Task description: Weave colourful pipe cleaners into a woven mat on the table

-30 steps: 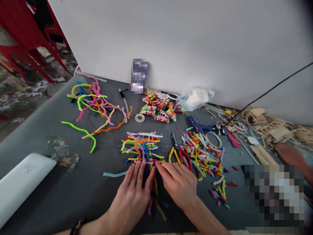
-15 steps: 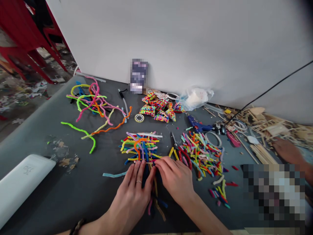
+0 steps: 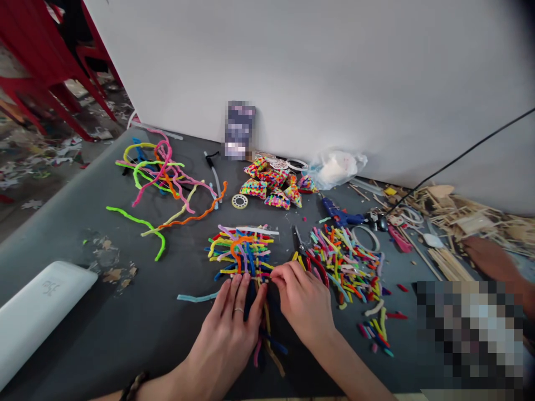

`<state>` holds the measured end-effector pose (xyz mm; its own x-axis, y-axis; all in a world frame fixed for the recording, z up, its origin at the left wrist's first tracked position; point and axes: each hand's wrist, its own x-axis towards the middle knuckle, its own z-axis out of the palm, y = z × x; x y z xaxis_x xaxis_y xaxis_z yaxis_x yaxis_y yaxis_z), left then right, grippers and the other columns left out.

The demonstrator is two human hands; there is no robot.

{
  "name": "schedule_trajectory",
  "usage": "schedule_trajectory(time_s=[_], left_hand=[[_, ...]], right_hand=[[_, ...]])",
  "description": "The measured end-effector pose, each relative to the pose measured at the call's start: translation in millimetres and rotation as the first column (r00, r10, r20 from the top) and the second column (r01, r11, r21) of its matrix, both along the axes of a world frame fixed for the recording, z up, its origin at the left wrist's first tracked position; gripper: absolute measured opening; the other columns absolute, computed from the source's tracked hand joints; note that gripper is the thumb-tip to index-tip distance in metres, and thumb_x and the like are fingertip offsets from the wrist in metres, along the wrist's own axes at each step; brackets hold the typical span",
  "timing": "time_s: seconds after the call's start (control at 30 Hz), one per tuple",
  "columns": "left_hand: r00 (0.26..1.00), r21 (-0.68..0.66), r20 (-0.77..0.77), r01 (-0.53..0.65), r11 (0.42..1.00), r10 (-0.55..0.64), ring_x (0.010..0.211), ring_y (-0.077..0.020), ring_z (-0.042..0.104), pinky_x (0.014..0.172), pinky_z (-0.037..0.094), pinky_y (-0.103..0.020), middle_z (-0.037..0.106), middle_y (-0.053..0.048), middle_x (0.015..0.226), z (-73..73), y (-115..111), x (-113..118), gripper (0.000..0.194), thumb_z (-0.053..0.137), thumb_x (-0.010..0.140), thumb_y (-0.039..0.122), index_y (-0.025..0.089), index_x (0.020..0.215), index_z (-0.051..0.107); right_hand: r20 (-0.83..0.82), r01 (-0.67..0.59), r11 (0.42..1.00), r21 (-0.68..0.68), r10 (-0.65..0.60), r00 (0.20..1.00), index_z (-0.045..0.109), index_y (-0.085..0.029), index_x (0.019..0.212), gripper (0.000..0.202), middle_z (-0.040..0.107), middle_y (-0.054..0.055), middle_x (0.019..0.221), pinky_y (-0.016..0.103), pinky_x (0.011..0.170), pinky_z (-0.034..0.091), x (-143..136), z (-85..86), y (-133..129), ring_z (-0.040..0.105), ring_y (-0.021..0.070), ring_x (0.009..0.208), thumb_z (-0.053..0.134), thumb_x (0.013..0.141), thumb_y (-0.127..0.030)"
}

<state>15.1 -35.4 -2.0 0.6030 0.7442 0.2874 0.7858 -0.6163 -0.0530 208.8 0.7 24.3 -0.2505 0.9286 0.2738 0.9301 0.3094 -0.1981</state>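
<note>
A woven patch of colourful pipe cleaners (image 3: 240,250) lies on the dark table, with loose strands sticking out on its sides and toward me. My left hand (image 3: 229,323) rests on its near edge, fingers stretched out and thumb apart. At the near right edge, my right hand (image 3: 305,303) pinches the end of a pipe cleaner; the fingertips partly hide it. A light blue pipe cleaner (image 3: 196,298) juts out left of my left hand. Just beyond my right hand lies a cutting tool with red handles (image 3: 316,264), beside a heap of short cut pipe cleaner pieces (image 3: 346,256).
Long pipe cleaners (image 3: 163,167) tangle at the back left. Small woven pouches (image 3: 273,184), a blue glue gun (image 3: 340,214) and a plastic bag (image 3: 338,167) sit near the white wall. A white power bank (image 3: 50,301) is at left. Another person's hand (image 3: 489,259) reaches among wooden sticks at right.
My right hand has shifted slightly right, its fingertips now farther from my left thumb. The left hand stays on the woven patch. The whole view has moved a little.
</note>
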Motion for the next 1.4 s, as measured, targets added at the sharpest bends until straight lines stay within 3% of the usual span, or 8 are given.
schedule_trajectory(time_s=[0.23,0.53,0.73,0.87,1.0,1.13,1.27,1.4], left_hand=[[1.000,0.007,0.018,0.002,1.000,-0.003,0.140,-0.0342,0.050,0.119,0.031,-0.047,0.054,-0.025,0.147,-2.7,0,0,0.071,0.059,0.093,0.040,0.009,0.154,0.042],[1.000,-0.017,0.012,0.002,1.000,-0.001,0.141,-0.0329,0.049,0.119,0.034,-0.045,0.054,-0.024,0.148,-2.5,0,0,0.071,0.059,0.093,0.039,0.010,0.155,0.040],[1.000,-0.012,0.020,-0.002,1.000,0.002,0.140,-0.0329,0.051,0.118,0.035,-0.045,0.054,-0.024,0.148,-0.9,-1,0,0.070,0.059,0.093,0.038,0.010,0.155,0.041],[1.000,-0.022,0.029,0.002,1.000,-0.001,0.140,-0.0338,0.050,0.116,0.038,-0.045,0.052,-0.025,0.149,-1.0,-1,0,0.073,0.061,0.092,0.040,0.010,0.155,0.040],[0.999,-0.022,0.047,-0.003,1.000,0.004,0.136,-0.0345,0.055,0.114,0.041,-0.046,0.054,-0.026,0.146,-2.4,0,0,0.063,0.063,0.091,0.039,0.012,0.147,0.051],[0.999,-0.017,0.047,-0.004,1.000,0.005,0.132,-0.0333,0.059,0.113,0.043,-0.045,0.061,-0.024,0.140,-1.0,0,1,0.053,0.064,0.090,0.036,0.013,0.138,0.062],[0.999,0.001,0.054,0.000,1.000,-0.001,0.131,-0.0318,0.060,0.112,0.044,-0.044,0.062,-0.023,0.139,2.1,2,1,0.048,0.062,0.089,0.034,0.012,0.132,0.065],[0.998,-0.002,0.062,0.008,1.000,-0.008,0.132,-0.0320,0.059,0.111,0.044,-0.045,0.062,-0.023,0.139,1.7,1,1,0.047,0.060,0.090,0.033,0.012,0.131,0.066]], right_hand=[[0.061,-0.155,0.954,0.255,0.144,0.988,0.072,-0.021,0.104,0.011,0.075,0.000,0.093,0.033,0.075,0.038,6,2.2,-2,0.067,0.0134,0.078,0.063,0.099,-0.016],[0.271,-0.422,0.885,0.197,0.364,0.891,0.073,-0.013,0.100,0.019,0.073,0.003,0.085,0.036,0.065,0.032,7,13.9,10,0.063,0.0150,0.071,0.054,0.101,-0.010],[0.126,-0.274,0.960,0.047,0.267,0.955,0.073,-0.022,0.090,0.019,0.071,0.000,0.084,0.033,0.069,0.036,5,15.5,15,0.064,0.0147,0.074,0.057,0.101,-0.018],[-0.050,-0.148,0.988,-0.055,0.145,0.988,0.075,-0.028,0.099,0.014,0.073,-0.004,0.091,0.030,0.072,0.040,0,18.4,17,0.067,0.0135,0.076,0.061,0.100,-0.023],[-0.107,-0.068,0.986,-0.154,0.052,0.993,0.073,-0.030,0.114,0.019,0.074,-0.003,0.105,0.028,0.075,0.044,-16,19.1,27,0.070,0.0160,0.087,0.069,0.095,-0.030],[-0.192,-0.066,0.957,-0.282,0.011,0.981,0.073,-0.030,0.099,0.006,0.073,-0.005,0.098,0.026,0.072,0.045,-27,18.5,35,0.070,0.0136,0.083,0.070,0.093,-0.030],[-0.149,-0.017,0.964,-0.267,-0.023,0.989,0.067,-0.024,0.090,0.002,0.070,-0.003,0.091,0.027,0.067,0.041,-25,18.5,31,0.068,0.0153,0.077,0.067,0.088,-0.026],[-0.112,-0.033,0.985,-0.170,0.014,0.994,0.068,-0.023,0.093,0.011,0.070,0.000,0.090,0.029,0.068,0.039,-20,15.6,16,0.065,0.0170,0.077,0.059,0.094,-0.027]])
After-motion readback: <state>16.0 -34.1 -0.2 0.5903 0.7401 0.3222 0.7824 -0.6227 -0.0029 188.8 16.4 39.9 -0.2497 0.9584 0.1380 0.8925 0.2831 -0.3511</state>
